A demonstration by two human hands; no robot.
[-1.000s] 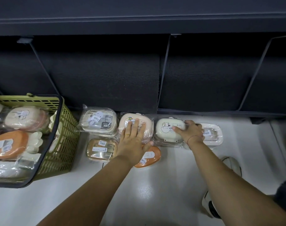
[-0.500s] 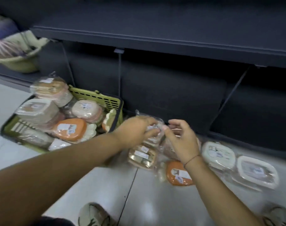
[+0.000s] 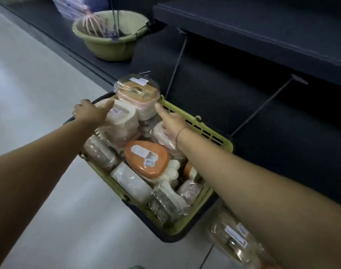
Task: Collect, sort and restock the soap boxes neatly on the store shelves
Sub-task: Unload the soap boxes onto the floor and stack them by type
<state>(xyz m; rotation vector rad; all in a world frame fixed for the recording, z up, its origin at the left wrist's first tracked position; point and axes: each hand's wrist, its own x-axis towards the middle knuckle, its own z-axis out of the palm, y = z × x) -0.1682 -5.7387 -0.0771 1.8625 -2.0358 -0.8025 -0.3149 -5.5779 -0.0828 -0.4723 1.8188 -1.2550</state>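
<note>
Two hands in the head view, both reaching into a green basket (image 3: 204,131) on the white floor (image 3: 29,78), right against the dark shelves (image 3: 262,35). Basket is heaped with wrapped soap boxes.

My left hand (image 3: 90,113) is at the far left corner by the black handle. Its thumb is stretched out and touches a cream box (image 3: 123,117). The other fingers are bent away out of sight, so I cannot tell whether they grip anything.

My right hand (image 3: 171,123) has its index finger straight, tip against the side of the top box (image 3: 138,96), which has an orange lid and a pink body. Thumb is spread apart from it and nothing is pinched; the remaining fingers are hidden.

An orange oval box (image 3: 146,156) lies mid-basket, label up. One loose wrapped box (image 3: 233,237) lies on the floor under my right forearm.

A green bowl (image 3: 107,45) sits on the low shelf beyond the basket, holding a blurred pink wire thing (image 3: 92,24).
</note>
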